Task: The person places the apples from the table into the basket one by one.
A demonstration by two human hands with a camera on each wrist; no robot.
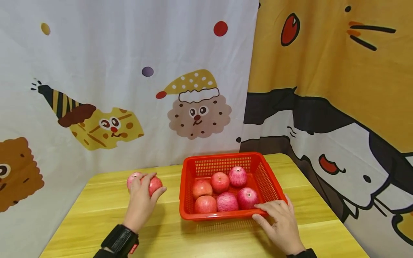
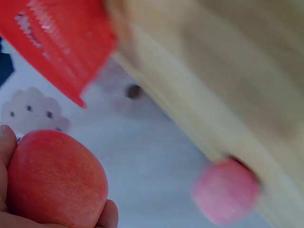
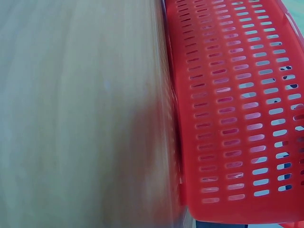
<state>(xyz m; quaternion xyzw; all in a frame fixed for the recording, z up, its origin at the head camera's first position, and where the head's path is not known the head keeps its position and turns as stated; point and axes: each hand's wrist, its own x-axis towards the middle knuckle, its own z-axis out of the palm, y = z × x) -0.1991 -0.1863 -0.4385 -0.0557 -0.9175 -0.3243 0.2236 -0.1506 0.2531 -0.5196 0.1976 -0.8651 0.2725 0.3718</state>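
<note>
My left hand (image 1: 142,200) grips a red apple (image 1: 155,185) over the left part of the table. In the left wrist view this apple (image 2: 57,178) lies between thumb and fingers, its smooth side facing the camera. Just behind the hand is a pinker apple (image 1: 133,179), partly covered by the fingers; the left wrist view has it, blurred, as a pink apple (image 2: 227,192) on the table. A red plastic basket (image 1: 190,216) with slotted walls contains several apples (image 1: 227,201). My right hand (image 1: 280,224) holds the basket's front right rim, fingers over it and thumb at the front wall.
The basket stands on a light wood-grain table (image 1: 167,240), right of the left hand. A white cartoon-printed curtain (image 1: 122,46) hangs along the far edge, and an orange and black one (image 1: 322,71) closes in the right side.
</note>
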